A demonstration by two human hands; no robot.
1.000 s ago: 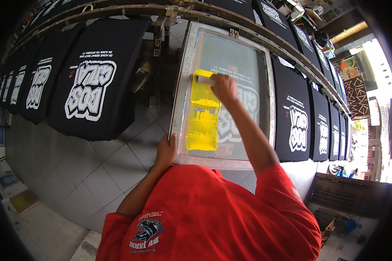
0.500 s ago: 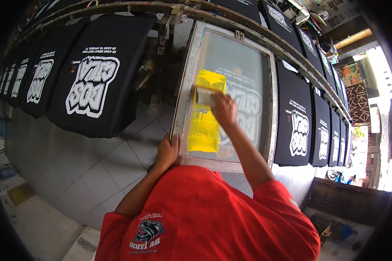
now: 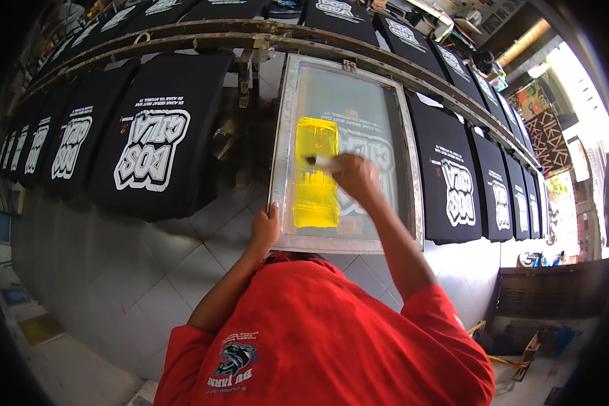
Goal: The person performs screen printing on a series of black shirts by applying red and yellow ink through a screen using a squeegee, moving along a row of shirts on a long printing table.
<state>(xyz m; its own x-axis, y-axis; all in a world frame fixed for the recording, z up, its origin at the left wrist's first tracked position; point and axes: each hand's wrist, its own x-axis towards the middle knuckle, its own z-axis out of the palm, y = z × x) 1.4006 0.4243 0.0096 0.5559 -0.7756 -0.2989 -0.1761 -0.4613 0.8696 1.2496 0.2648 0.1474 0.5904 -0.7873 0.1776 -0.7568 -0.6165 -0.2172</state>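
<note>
My right hand [image 3: 357,177] is closed round a squeegee [image 3: 323,162], which is held over the yellow ink [image 3: 317,203] on the mesh of a screen-printing frame [image 3: 414,183]. Its dark working edge sits near the middle of the ink patch; whether it touches the mesh I cannot tell. The ink covers a tall strip on the left part of the mesh, thicker at the upper end, streaked in the middle. With my left hand [image 3: 266,229] I grip the near left edge of the frame, thumb on top. White lettering of a black T-shirt shows faintly through the mesh.
Black T-shirts with white prints lie on boards to the left [image 3: 159,135] and right [image 3: 450,169]. A long rail [image 3: 203,40] runs behind the screen, with more shirts beyond. Grey floor tiles [image 3: 176,250] show below, and a dark slatted bench [image 3: 555,291] stands at the right.
The squeegee has turned from showing its broad side to showing a narrower one, and stays over the yellow ink. My left hand keeps its hold on the frame. The view has shifted slightly.
</note>
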